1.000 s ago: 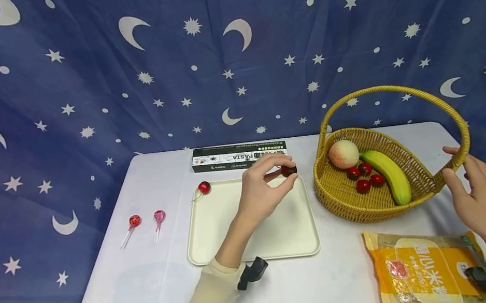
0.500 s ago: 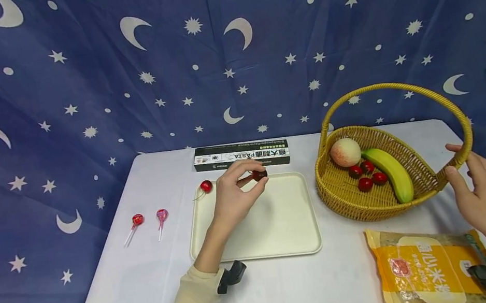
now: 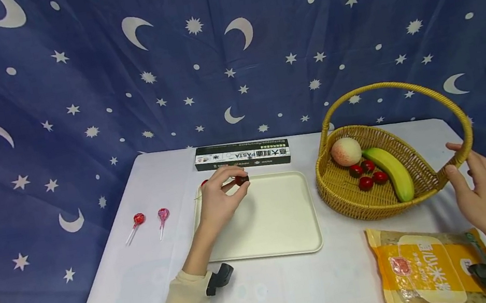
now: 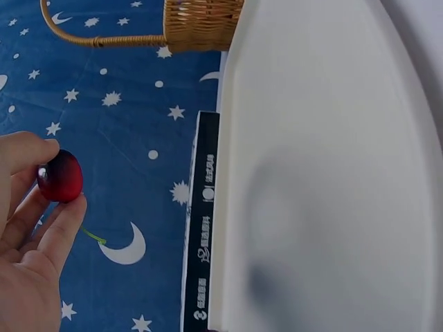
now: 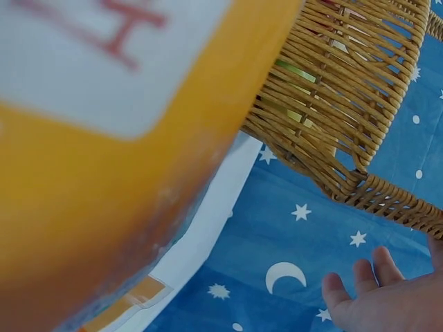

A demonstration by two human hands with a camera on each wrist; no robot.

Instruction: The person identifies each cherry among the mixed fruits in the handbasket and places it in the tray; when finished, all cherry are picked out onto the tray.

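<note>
In the head view my left hand [image 3: 220, 199] pinches a dark red cherry [image 3: 241, 179] between thumb and fingertips, above the left part of a cream tray [image 3: 277, 219]. The left wrist view shows the held cherry [image 4: 61, 177] close up, with a green stem below it. A second cherry [image 3: 203, 183] lies by the tray's back left corner, mostly hidden behind my left hand. At the right, my right hand [image 3: 479, 187] holds the lower end of the wicker basket's handle [image 3: 464, 152], thumb in front and a finger behind. Its other fingers [image 5: 336, 294] are spread loosely.
The wicker basket [image 3: 355, 210] contains a peach [image 3: 346, 152], a banana [image 3: 392, 173] and several cherries [image 3: 366, 183]. Behind the tray lies a pasta box [image 3: 242, 155]. Two lollipops [image 3: 139, 219] lie at left. A yellow food bag [image 3: 430, 270] lies at front right.
My left hand has moved left across the tray with the cherry, now covering much of the cherry at the tray corner. My right hand has stayed at the basket handle.
</note>
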